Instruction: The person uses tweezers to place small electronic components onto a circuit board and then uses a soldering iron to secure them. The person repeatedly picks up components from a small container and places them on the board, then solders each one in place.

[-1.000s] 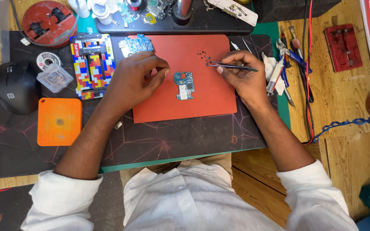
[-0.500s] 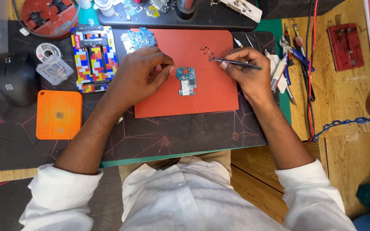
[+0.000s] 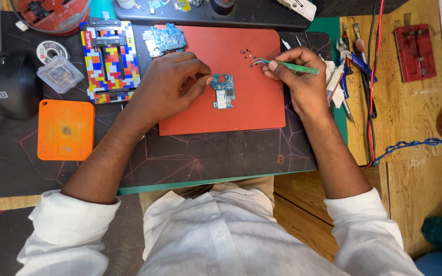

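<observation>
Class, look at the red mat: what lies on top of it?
On the red mat lie a small circuit board and tiny screws. Whatever lies under the left hand is covered.

Bright, even overhead light, no hard glare. Soft short shadows under left hand [image 3: 167,87] and right hand [image 3: 297,82] on red mat [image 3: 251,110]. Mild sheen on clear plastic box [image 3: 60,74] and black mouse [image 3: 6,87]. Sharp at centre: small circuit board [image 3: 223,91] crisp. Slight softening and wide-angle stretch toward corners. White shirt [image 3: 221,235] bright, not blown out.
</observation>
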